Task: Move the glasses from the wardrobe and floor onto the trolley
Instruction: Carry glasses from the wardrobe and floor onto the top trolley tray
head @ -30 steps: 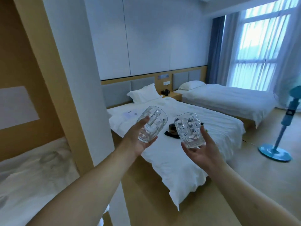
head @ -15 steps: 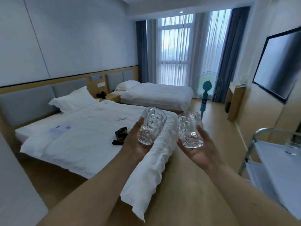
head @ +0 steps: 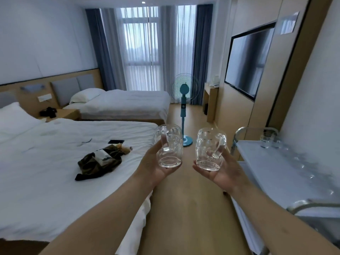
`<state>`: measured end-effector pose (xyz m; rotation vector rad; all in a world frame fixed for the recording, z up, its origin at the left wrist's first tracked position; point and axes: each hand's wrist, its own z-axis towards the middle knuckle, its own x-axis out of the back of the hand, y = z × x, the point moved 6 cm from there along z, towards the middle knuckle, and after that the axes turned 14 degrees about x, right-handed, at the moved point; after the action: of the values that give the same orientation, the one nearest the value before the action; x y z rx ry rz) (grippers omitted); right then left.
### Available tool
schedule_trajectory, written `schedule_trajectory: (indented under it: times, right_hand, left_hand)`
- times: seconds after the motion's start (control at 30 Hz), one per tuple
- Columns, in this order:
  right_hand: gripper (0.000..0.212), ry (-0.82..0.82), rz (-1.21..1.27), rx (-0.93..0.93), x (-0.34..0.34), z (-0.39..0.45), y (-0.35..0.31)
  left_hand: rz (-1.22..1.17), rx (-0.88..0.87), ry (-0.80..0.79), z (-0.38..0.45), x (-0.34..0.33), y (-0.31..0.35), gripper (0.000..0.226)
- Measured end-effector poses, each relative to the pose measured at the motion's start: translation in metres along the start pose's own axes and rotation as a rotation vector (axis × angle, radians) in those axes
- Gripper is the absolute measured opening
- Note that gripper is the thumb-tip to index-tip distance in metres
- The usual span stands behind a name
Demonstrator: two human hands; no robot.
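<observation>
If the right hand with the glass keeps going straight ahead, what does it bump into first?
Probably nothing soon. The right hand, holding its glass mug, points down the open wooden floor. The trolley sits off to its right. Far ahead stands a desk, though depth is hard to judge.

Two white beds (head: 117, 102) fill the left of the frame, dark clothing (head: 99, 162) on the nearer; a teal fan (head: 184, 100) stands centre, a wall television (head: 248, 61) upper right.

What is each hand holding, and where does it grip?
Left hand holds a glass mug around its lower body; right hand holds another mug likewise, handles free.
</observation>
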<state>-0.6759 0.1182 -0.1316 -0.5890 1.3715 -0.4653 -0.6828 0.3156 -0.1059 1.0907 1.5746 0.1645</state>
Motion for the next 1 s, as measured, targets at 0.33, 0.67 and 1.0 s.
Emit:
schedule_trajectory:
  times: [0.33,0.67,1.0]
  right_hand:
    - [0.072,0.056,-0.042,-0.004,0.074,0.073,-0.067]
    - [0.11,0.083,-0.105,0.03,0.141,0.146,-0.135]
    - [0.083,0.102,-0.125,0.147,0.199,0.208,-0.16]
  left_hand:
    - [0.026,0.052,-0.062,0.136,-0.049,0.017,0.034]
    - [0.107,0.099,0.018,0.265,-0.088,0.015,0.068]
    - [0.298,0.044,0.1,0.372,-0.094,0.031,0.076]
